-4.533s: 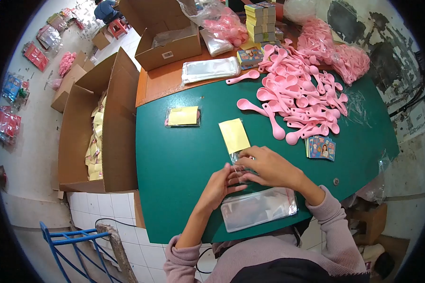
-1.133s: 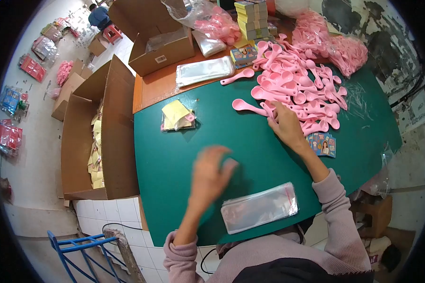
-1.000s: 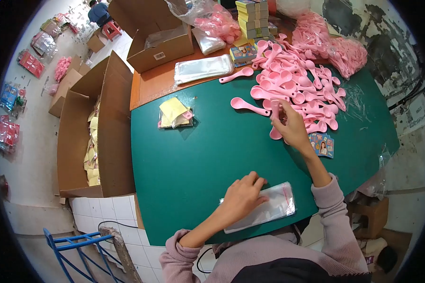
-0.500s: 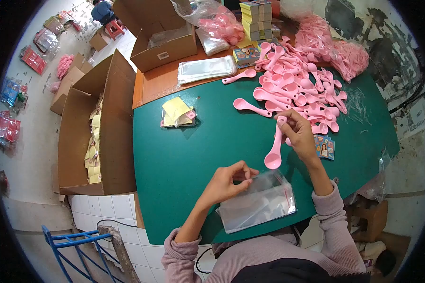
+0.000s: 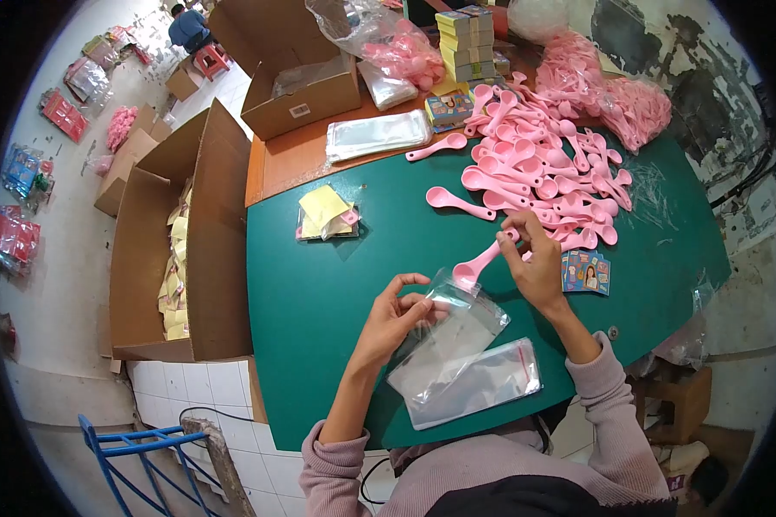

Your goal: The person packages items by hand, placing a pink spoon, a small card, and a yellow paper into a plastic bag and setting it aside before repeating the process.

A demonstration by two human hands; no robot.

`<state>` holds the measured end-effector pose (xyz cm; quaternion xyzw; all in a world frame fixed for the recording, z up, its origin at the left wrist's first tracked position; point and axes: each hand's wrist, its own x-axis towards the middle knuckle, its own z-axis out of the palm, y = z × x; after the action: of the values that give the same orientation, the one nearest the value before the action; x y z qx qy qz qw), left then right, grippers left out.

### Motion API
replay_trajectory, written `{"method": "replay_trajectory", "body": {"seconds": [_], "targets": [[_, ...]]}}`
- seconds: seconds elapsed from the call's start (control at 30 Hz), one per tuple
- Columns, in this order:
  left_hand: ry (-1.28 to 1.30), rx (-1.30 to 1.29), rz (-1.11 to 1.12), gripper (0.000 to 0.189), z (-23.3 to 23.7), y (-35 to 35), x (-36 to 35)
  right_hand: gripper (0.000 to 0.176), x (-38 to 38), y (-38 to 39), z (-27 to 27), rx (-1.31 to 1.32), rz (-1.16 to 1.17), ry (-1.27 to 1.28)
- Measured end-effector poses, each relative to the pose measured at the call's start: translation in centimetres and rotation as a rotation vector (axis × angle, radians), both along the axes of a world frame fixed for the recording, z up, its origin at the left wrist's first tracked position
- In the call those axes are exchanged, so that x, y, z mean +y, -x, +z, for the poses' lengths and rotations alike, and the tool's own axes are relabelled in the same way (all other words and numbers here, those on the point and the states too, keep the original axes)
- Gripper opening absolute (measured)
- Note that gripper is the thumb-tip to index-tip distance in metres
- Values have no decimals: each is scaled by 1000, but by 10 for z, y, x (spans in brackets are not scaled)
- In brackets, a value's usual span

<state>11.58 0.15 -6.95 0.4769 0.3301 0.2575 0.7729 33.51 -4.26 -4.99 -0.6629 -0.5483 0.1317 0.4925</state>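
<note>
Below, a green tabletop (image 5: pixel 319 302) is holding a large heap of pink spoons (image 5: pixel 535 164). Nearer the person, a stack of clear bags (image 5: pixel 483 388) is lying flat. The left hand's fingers (image 5: pixel 409 310) are pinching one clear bag (image 5: pixel 457 336), partly over the stack. The right hand's fingers (image 5: pixel 517 246), nearly closed, are gripping a pink spoon (image 5: pixel 483 261) by its handle, its bowl meeting the bag's upper end.

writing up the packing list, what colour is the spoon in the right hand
The spoon is plain light pink; it shows best in the head view.
</note>
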Motion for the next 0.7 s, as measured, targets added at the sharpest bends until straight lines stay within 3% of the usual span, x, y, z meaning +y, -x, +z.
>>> {"method": "replay_trajectory", "body": {"seconds": [0.17,0.7], "targets": [[-15,62,3,32,4,-4,-3,14,-6,11,-5,310,19,-214],[-37,50,54,33,1,-7,-3,19,-10,22,0,228,121,-256]]}}
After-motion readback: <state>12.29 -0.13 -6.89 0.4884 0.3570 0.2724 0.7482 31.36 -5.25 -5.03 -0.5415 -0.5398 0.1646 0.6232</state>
